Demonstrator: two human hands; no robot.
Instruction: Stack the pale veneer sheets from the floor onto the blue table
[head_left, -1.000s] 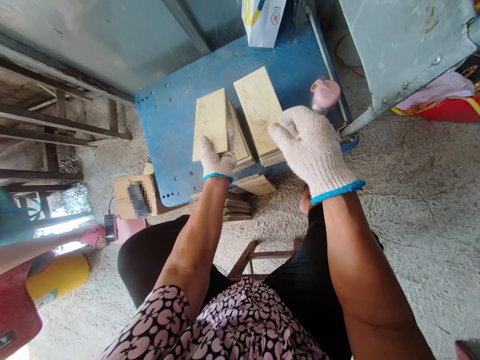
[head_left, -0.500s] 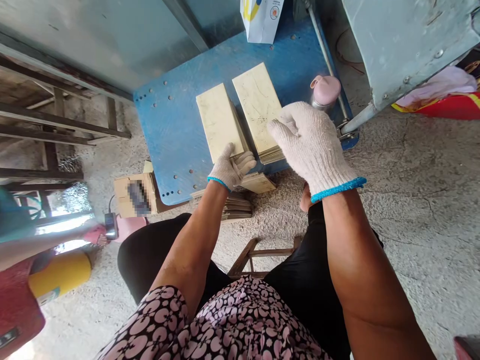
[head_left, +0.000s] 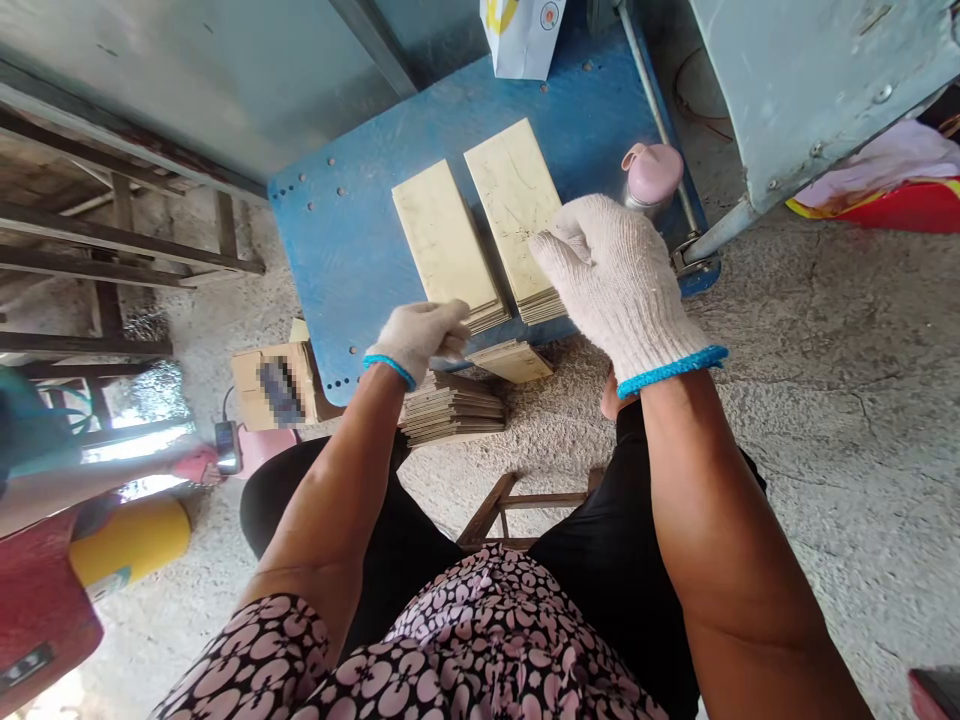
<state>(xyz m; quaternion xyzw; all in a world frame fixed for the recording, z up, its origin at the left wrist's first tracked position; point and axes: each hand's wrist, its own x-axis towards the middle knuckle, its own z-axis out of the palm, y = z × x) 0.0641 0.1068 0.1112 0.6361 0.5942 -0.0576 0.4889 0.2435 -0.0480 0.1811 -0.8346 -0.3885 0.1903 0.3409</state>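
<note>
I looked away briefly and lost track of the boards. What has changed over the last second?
The left hand let go of the top board, which has turned to line up with the left stack, then moved left. The right hand stays curled by the right stack; that stack and the cup look unchanged.

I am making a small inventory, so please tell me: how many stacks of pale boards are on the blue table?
2: the left stack, by the gloved left hand; the right stack, beside it, partly hidden by the gloved right hand. No third stack shows.
</note>
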